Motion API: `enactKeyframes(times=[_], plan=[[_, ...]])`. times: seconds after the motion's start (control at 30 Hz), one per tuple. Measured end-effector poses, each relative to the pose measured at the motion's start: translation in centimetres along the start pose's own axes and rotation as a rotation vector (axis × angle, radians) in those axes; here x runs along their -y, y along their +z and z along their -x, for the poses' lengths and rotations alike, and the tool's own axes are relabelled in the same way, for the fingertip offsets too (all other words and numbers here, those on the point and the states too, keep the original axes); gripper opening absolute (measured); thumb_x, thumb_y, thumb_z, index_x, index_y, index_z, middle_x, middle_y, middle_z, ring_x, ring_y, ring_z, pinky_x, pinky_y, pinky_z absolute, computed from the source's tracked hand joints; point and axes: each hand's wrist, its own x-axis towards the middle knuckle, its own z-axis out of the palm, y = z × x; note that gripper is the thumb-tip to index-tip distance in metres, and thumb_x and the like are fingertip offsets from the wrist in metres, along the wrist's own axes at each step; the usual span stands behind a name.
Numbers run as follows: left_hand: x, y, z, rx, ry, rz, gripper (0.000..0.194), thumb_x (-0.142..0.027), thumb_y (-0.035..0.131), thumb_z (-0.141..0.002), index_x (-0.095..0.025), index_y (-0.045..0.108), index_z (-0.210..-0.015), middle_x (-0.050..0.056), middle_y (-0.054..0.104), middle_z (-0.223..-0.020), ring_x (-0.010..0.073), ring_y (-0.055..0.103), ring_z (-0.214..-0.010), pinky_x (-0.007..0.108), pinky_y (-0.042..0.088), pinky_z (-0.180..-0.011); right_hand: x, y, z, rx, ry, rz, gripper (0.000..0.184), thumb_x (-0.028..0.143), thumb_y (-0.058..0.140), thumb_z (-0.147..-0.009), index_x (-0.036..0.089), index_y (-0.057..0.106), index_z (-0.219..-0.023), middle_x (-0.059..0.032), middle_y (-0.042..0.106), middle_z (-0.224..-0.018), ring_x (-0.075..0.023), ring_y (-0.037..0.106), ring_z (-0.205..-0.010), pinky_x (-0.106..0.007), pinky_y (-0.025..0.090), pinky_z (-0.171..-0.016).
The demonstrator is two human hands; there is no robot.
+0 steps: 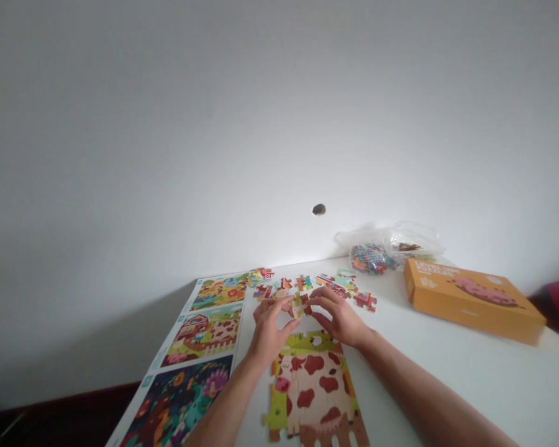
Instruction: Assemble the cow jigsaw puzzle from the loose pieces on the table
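Observation:
Between my two hands, above the far edge of the joined part of a jigsaw, is a small green, cream and brown puzzle piece (299, 307). My left hand (271, 326) pinches its left side with thumb and fingers. On the right side, the fingers of my right hand (338, 316) close on the same piece. Below them lies the partly joined cow puzzle (314, 385), showing a cream cow with brown patches on green. Loose puzzle pieces (366, 301) lie scattered just beyond my hands, some partly hidden behind the fingers.
A printed picture sheet (205, 332) with three farm and animal scenes lies along the table's left side. An orange puzzle box (475, 301) sits at the right. Clear plastic bags of pieces (375, 257) rest against the white wall (214, 155), which has a small hole (319, 210).

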Motion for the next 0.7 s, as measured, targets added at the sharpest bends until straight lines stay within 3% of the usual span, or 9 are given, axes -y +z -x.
enactKeyframes(times=[0.3,0.7], plan=[[-0.2,-0.1,-0.1,0.0,-0.003,0.009,0.051,-0.012,0.077,-0.075,-0.027,0.061,-0.121,0.0,0.07,-0.086,0.0241,0.063,-0.095,0.045,0.047,-0.095,-1.2,0.6,0.5,0.047,0.07,0.141,0.06,0.022,0.063,-0.088,0.025,0.041,-0.144,-0.0138,0.051,-0.133,-0.0287,0.051,-0.121,-0.048,0.045,-0.103],[-0.3,-0.1,0.1,0.019,-0.01,-0.01,0.05,-0.014,0.077,-0.075,-0.028,0.062,-0.121,0.001,0.07,-0.088,0.0242,0.061,-0.096,0.046,0.046,-0.097,-1.3,0.6,0.5,0.041,0.097,0.141,0.058,0.023,0.064,-0.087,0.025,0.045,-0.141,-0.014,0.051,-0.131,-0.0284,0.05,-0.121,-0.047,0.045,-0.103]])
